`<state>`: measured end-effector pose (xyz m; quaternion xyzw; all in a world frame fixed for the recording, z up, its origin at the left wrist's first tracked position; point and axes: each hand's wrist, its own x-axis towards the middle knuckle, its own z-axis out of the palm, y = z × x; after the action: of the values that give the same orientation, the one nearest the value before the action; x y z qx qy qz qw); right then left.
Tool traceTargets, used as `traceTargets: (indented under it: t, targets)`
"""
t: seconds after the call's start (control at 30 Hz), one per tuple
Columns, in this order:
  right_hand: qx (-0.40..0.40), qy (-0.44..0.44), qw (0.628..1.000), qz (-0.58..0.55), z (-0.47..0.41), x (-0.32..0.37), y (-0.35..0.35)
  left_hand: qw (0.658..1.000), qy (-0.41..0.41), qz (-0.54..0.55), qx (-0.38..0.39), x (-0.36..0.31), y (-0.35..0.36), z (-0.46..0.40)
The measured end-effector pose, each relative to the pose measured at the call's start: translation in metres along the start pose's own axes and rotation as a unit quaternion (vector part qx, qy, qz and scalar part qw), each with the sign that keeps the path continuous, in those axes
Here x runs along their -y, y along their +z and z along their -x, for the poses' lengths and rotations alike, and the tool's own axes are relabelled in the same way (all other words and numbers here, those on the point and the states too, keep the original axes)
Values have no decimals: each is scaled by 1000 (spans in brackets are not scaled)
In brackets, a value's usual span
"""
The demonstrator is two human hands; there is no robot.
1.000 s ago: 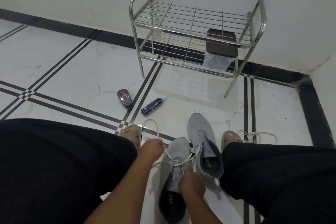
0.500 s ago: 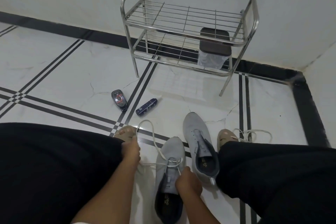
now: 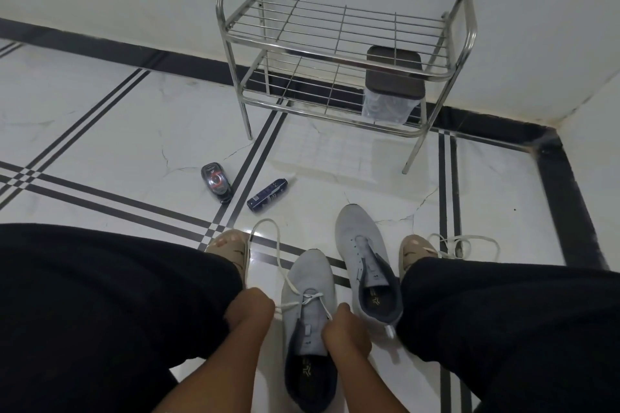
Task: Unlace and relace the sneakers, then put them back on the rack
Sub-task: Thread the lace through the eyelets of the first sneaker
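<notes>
My left hand (image 3: pixel 250 310) pinches one lace (image 3: pixel 278 255) end, my right hand (image 3: pixel 344 329) the other; the near sneaker (image 3: pixel 310 282) lies between them, toe pointing away, lace crossing its lowest eyelets.

Single head-mounted wide-angle view, looking forward and steeply down from a seated person. Both knees and forearms fill the lower frame at close range; floor (image 3: pixel 100 131) and rack (image 3: pixel 342 54) lie beyond, toward the wall.
</notes>
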<state>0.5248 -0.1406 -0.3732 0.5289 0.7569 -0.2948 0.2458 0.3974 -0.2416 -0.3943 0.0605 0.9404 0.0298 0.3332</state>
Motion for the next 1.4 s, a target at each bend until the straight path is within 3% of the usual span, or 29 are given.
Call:
traceTargets:
  t: [0.07,0.2,0.33,0.53,0.67,0.77,0.87,0.97,1.03,1.13,1.23,1.33,1.4]
  targets:
    - [-3,-5,1000,7,-1,0,2,999,10,-40,2,2,8,7]
    - [-7,-24,1000,20,-4,-1,7,991,122,-41,-47,-11,20,3]
    - [-10,-48,998,37,-5,-1,10,984,73,147,63,-34,13,-6]
    - [26,-72,997,31,-10,-2,11,949,57,267,157,-44,13,-17]
    - [82,-84,993,-30,-12,-5,7,910,30,357,208,-46,0,-9]
    - [59,-42,980,-188,-13,8,-7,931,92,324,141,-57,-17,1]
    - [-13,14,924,-382,-21,31,-40,892,179,402,104,-73,-40,16]
    - [79,10,805,-588,-22,44,-75,875,263,382,136,-85,-61,30]
    - [129,-17,755,-643,-21,47,-90,870,291,361,168,-87,-67,28]
    - [109,-47,722,-682,-12,48,-104,872,296,345,179,-79,-70,31]
    - [81,-41,706,-703,-11,47,-118,912,252,294,132,-71,-65,21]
    - [40,-41,681,-730,-8,43,-133,966,157,195,60,-54,-55,7]
    - [-12,-54,686,-726,-5,42,-143,980,71,183,17,-37,-48,2]
